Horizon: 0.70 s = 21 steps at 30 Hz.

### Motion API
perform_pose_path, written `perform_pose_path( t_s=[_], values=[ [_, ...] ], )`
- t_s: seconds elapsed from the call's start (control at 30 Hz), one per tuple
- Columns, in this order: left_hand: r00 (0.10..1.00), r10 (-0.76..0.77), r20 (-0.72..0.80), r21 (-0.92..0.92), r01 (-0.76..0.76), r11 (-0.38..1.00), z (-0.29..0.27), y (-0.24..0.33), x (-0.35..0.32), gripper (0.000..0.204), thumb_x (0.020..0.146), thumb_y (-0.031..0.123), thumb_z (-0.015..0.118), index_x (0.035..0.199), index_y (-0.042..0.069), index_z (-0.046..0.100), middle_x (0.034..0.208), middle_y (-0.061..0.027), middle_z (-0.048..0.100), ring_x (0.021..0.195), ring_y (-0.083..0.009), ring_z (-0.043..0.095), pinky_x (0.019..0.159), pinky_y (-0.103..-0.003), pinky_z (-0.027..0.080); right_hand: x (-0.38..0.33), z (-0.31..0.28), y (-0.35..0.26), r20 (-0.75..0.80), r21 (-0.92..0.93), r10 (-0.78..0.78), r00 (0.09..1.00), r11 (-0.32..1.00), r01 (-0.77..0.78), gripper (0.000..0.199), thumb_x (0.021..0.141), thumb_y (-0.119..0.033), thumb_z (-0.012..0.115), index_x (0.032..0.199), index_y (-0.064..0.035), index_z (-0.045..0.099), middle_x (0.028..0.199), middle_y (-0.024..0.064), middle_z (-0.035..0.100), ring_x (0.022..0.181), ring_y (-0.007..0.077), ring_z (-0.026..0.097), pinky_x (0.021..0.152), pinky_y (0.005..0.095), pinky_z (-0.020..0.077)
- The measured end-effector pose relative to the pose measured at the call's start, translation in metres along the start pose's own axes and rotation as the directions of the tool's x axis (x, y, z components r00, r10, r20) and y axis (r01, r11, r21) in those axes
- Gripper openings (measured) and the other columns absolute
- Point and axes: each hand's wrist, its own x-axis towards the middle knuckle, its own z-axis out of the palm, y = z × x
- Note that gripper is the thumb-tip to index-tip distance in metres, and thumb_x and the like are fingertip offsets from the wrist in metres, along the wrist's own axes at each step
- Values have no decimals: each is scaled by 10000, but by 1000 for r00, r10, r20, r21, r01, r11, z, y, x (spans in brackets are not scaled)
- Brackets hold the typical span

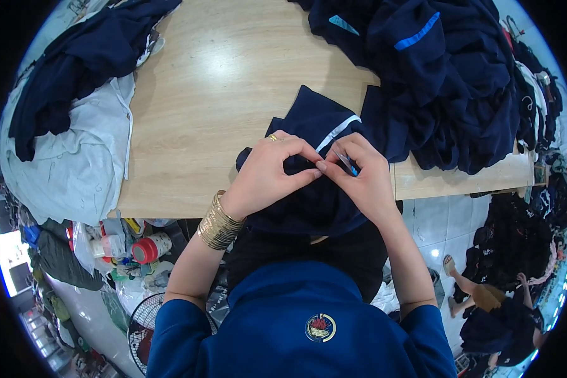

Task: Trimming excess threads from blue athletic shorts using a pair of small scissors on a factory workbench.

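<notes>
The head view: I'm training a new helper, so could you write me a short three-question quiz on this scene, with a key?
1. Multiple choice: which wrist wears the stacked gold-coloured bangles?
A) left
B) right
C) both

2. True or false: at the left side of the table, navy fabric lies partly over white material.

3. Fill in the blank: the left hand and the right hand come together over navy cloth that has a ____ strip on it.

Key: 1. A; 2. true; 3. white.
</notes>
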Motion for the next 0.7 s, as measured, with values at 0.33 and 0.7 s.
perform_pose_path(
  t_s=[0.33,0.7],
  values=[
    [1000,26,7,39,-26,999,3,-5,1,84,742,142,677,798,83,653,780,-42,610,776,-201,516,713,-315,403,1,-19,-5,36,-74,84,996,994,-81,216,771,-178,705,782,-8,572,733,82,548,615,214,554,556,297,424],
    [999,1,47,-54,1,999,0,9,4,94,765,84,641,812,22,588,824,-90,605,792,-237,592,731,-319,454,-20,-31,-1,72,197,200,977,957,-211,276,764,-259,728,864,-27,618,791,94,641,706,191,642,642,296,498]
  ],
)
